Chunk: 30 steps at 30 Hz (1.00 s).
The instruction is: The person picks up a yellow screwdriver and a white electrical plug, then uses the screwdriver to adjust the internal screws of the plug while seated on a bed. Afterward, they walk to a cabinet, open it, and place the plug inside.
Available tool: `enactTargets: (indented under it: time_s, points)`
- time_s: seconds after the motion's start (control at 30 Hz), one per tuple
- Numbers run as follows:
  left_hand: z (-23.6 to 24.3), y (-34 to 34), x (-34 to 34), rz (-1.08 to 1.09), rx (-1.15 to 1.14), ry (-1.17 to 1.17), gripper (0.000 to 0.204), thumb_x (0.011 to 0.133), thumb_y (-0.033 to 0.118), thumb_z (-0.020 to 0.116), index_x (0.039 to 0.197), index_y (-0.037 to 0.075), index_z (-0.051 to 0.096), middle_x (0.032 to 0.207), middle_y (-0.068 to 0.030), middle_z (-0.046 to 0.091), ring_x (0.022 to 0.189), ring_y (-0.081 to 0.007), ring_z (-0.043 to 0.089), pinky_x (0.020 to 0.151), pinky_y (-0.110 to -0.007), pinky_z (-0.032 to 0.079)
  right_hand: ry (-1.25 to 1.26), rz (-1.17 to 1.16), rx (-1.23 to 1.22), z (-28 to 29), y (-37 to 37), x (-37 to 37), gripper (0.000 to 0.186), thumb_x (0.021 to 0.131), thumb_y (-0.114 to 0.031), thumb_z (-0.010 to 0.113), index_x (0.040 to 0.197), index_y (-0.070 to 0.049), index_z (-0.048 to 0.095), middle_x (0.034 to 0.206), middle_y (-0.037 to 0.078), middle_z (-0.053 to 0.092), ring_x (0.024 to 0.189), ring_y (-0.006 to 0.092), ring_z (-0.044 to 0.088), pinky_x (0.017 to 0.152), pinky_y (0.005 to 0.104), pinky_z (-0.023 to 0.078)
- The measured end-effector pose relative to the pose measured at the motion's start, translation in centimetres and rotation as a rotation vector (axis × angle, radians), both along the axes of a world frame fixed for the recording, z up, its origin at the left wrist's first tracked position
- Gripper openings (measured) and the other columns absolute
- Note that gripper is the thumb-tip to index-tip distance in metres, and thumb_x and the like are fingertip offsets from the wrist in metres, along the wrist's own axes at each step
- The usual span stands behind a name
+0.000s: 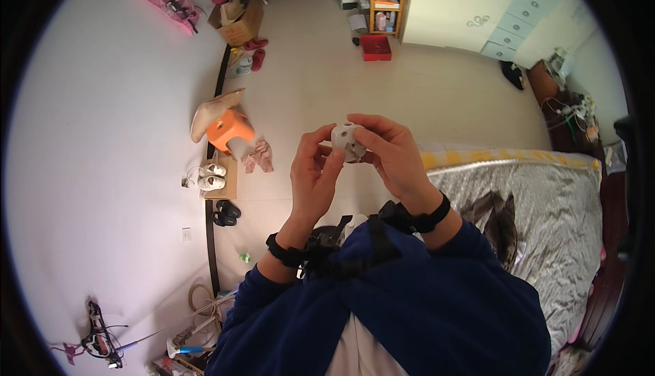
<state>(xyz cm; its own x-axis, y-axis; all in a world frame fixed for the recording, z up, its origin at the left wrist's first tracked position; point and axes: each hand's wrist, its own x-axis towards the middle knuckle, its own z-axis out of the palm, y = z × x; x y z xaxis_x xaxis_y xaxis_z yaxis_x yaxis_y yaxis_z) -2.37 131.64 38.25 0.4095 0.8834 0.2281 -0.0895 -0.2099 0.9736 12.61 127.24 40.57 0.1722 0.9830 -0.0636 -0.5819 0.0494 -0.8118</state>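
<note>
In front of my chest I hold a small white rounded object [344,136] with several dark round holes and a greyish lower part; its exact kind is too small to tell. My left hand [316,175] grips its left side, the thumb pressed up against the lower edge. From the right, my right hand [392,154] closes on it, thumb on the face turned to me and the forefinger along the top. The other fingertips are partly hidden behind it. Black bands circle both wrists.
A bed with a shiny grey cover [546,205] stands close on my right. Along the left wall are an orange stool [230,129], white shoes [212,177] on a carton, black slippers [226,213] and a crumpled pink cloth [259,156]. Farther off lies a red box [376,48] by a shelf [390,1].
</note>
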Motion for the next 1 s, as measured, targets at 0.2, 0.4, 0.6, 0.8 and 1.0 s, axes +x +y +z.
enactTargets:
  time_s: [0.2, 0.4, 0.6, 0.8, 1.0]
  points:
    - [-2.0, 11.2, 1.3, 0.052, -0.067, 0.007, 0.036, 0.091, 0.009, 0.057, 0.126, 0.001, 0.052, 0.101, -0.0046, 0.058, 0.073, -0.0081, 0.056, 0.064, -0.022, 0.048, -0.055, 0.126, -0.094, -2.1, 12.2, 2.1, 0.027, 0.09, -0.01, 0.061, 0.113, 0.004, 0.062, 0.099, 0.01, 0.066, 0.085, 0.0176, 0.065, 0.075, 0.0305, 0.057]
    - [-2.6, 25.1, 1.1, 0.013, -0.123, -0.006, 0.032, 0.089, 0.006, 0.059, 0.121, 0.0, 0.056, 0.096, -0.0067, 0.056, 0.07, -0.0105, 0.059, 0.063, -0.023, 0.048, -0.228, 0.11, -0.183, -3.4, 26.4, 2.5, 0.027, 0.088, -0.007, 0.061, 0.112, 0.005, 0.062, 0.098, 0.009, 0.066, 0.087, 0.0148, 0.063, 0.079, 0.0272, 0.051]
    - [-1.5, 38.9, 2.1, -0.055, -0.082, 0.075, 0.03, 0.086, 0.01, 0.064, 0.114, 0.0, 0.061, 0.092, -0.0086, 0.059, 0.067, -0.0126, 0.059, 0.06, -0.024, 0.048, -0.353, 0.084, -0.156, -3.0, 38.5, 4.3, 0.025, 0.087, -0.002, 0.058, 0.11, 0.006, 0.062, 0.096, 0.008, 0.067, 0.087, 0.0122, 0.061, 0.081, 0.0252, 0.048]
    - [-3.1, 51.3, 6.2, -0.09, -0.096, 0.069, 0.028, 0.087, 0.009, 0.062, 0.114, 0.0, 0.06, 0.087, -0.0091, 0.059, 0.065, -0.0143, 0.059, 0.058, -0.025, 0.047, -0.374, 0.055, -0.189, -4.5, 50.2, 8.0, 0.023, 0.089, -0.004, 0.059, 0.11, 0.005, 0.062, 0.096, 0.007, 0.067, 0.088, 0.0119, 0.061, 0.081, 0.025, 0.048]
    - [-4.1, 65.6, 12.3, -0.052, -0.047, 0.086, 0.027, 0.092, 0.009, 0.055, 0.117, 0.0, 0.058, 0.087, -0.0072, 0.059, 0.068, -0.0115, 0.059, 0.058, -0.025, 0.049, -0.266, 0.137, -0.237, -6.2, 64.7, 13.9, 0.024, 0.091, -0.011, 0.059, 0.109, 0.004, 0.062, 0.098, 0.007, 0.066, 0.088, 0.0126, 0.061, 0.08, 0.0259, 0.049]
